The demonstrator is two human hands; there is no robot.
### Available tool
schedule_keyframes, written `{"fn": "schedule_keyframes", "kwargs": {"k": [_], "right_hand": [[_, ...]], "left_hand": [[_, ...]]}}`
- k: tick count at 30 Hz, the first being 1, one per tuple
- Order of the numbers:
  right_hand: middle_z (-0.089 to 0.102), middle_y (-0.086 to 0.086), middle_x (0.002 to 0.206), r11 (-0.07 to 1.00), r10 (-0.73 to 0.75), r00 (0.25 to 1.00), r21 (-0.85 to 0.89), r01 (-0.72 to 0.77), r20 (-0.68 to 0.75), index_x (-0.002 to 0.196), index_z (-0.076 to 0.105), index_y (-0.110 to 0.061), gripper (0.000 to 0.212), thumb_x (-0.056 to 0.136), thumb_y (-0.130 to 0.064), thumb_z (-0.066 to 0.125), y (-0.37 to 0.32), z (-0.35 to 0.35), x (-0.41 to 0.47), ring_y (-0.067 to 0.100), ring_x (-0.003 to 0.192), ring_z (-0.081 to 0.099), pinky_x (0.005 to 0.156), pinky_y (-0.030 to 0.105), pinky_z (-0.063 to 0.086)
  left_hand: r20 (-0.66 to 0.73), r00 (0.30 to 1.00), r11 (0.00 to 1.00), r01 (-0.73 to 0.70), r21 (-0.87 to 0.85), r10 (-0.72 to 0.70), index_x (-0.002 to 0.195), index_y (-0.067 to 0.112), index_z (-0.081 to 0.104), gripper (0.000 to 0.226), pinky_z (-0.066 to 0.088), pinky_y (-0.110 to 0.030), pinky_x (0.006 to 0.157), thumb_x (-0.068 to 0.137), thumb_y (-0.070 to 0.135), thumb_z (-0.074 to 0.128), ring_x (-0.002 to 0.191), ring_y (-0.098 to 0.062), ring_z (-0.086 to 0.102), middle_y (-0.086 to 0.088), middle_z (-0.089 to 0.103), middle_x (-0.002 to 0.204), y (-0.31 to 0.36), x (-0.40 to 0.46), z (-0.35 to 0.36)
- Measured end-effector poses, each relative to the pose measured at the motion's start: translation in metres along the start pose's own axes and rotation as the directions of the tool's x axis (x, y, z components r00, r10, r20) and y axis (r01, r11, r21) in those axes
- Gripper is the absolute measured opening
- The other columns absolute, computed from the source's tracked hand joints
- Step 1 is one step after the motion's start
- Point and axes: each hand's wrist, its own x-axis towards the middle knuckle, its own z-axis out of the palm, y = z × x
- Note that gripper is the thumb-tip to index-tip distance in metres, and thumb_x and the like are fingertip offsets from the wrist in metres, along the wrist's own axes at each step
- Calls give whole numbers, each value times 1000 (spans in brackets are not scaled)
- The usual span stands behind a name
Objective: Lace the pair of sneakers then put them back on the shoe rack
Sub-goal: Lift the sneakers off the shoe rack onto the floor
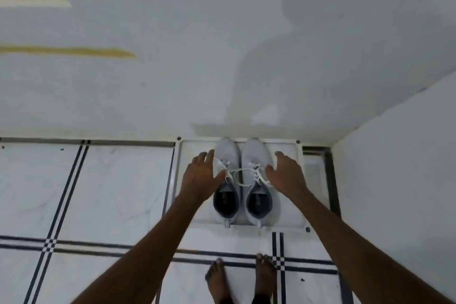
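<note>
A pair of grey sneakers point(243, 180) sits side by side, toes to the wall, on a white shoe rack tray point(288, 205), laces threaded. Left hand point(201, 176) and right hand point(286, 176) hover spread, flanking them, gripping nothing, seemingly just releasing or squaring the pair.

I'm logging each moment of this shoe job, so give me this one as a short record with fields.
sneakers: pair, side by side on the shoe rack, toes to the wall
shoe rack: white top shelf, in the corner
laces: white, loose, one strand crossing between the shoes
left hand: open, beside the left shoe
right hand: open, beside the right shoe
feet: bare, on tiled floor
</note>
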Motion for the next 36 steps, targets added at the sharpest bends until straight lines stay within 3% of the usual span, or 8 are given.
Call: {"fn": "schedule_keyframes", "kwargs": {"k": [3, 6, 10, 14, 18, 26, 31, 36], "right_hand": [[67, 17, 112, 986, 158, 980, 26, -162, 119, 121, 54, -4, 41, 88, -28, 58, 29, 48, 5, 36, 103, 62, 79, 35, 46], [69, 16, 106, 961, 251, 945, 64, -270, 210, 116, 55, -6, 39, 82, -23, 62, 52, 90, -1, 35, 97, 64, 78, 34, 48], [69, 17, 105, 949, 289, 944, 78, -304, 159, 112, 59, -3, 31, 84, -15, 62, 68, 123, 3, 37, 98, 64, 75, 30, 43], [70, 19, 101, 953, 287, 956, 84, -292, 64, 104, 64, 0, 22, 84, -8, 59, 70, 133, 3, 39, 96, 64, 72, 29, 38], [66, 16, 88, 953, 281, 957, 102, -287, 70, 98, 67, 0, 20, 83, -9, 58, 69, 125, -12, 40, 91, 64, 70, 31, 40], [59, 9, 75, 971, 183, 982, 147, -187, 38, 90, 67, -1, 14, 81, -7, 58, 58, 95, -102, 31, 71, 54, 65, 31, 38], [62, 12, 74, 973, 125, 992, 196, -121, -12, 85, 65, 0, 12, 81, -8, 57, 55, 97, -176, 32, 70, 55, 64, 32, 39], [61, 13, 71, 968, 157, 987, 205, -146, -34, 79, 63, 0, 10, 80, -8, 56, 69, 151, -261, 35, 69, 56, 63, 32, 40]], "left_hand": [[99, 991, 995, 95, -40, -91, 150, 9, 32, 76, 48, -42, 92, 89, 48, 58, 117, -34, 56, -15, 54, 137, -24, -1, 52], [206, 964, 977, 189, -100, -166, 152, 9, 25, 79, 49, -41, 90, 89, 41, 63, 118, -33, 57, -15, 52, 137, -41, -10, 91], [170, 956, 942, 269, -199, -237, 144, 10, 35, 65, 46, -34, 78, 89, 22, 66, 104, -35, 64, -17, 61, 122, -49, -12, 124], [68, 958, 927, 288, -241, -280, 122, 10, 53, 39, 42, -32, 69, 84, 9, 62, 88, -33, 64, -13, 67, 99, -48, -14, 136], [34, 942, 899, 328, -291, -333, 98, 8, 60, 20, 37, -31, 65, 78, 4, 60, 73, -27, 57, -11, 67, 86, -39, -31, 125], [-65, 940, 864, 279, -419, -335, 104, 13, 67, 30, 54, -38, 65, 75, 6, 59, 73, -27, 64, -7, 70, 84, -25, -127, 79], [-127, 936, 865, 243, -439, -327, 101, 17, 68, 28, 36, -16, 54, 76, 6, 61, 66, -17, 59, -3, 68, 79, -32, -202, 60], [-142, 924, 858, 261, -442, -354, 97, 15, 66, 23, 37, -24, 56, 76, 8, 60, 67, -22, 58, -5, 66, 77, -68, -287, 87]]}}
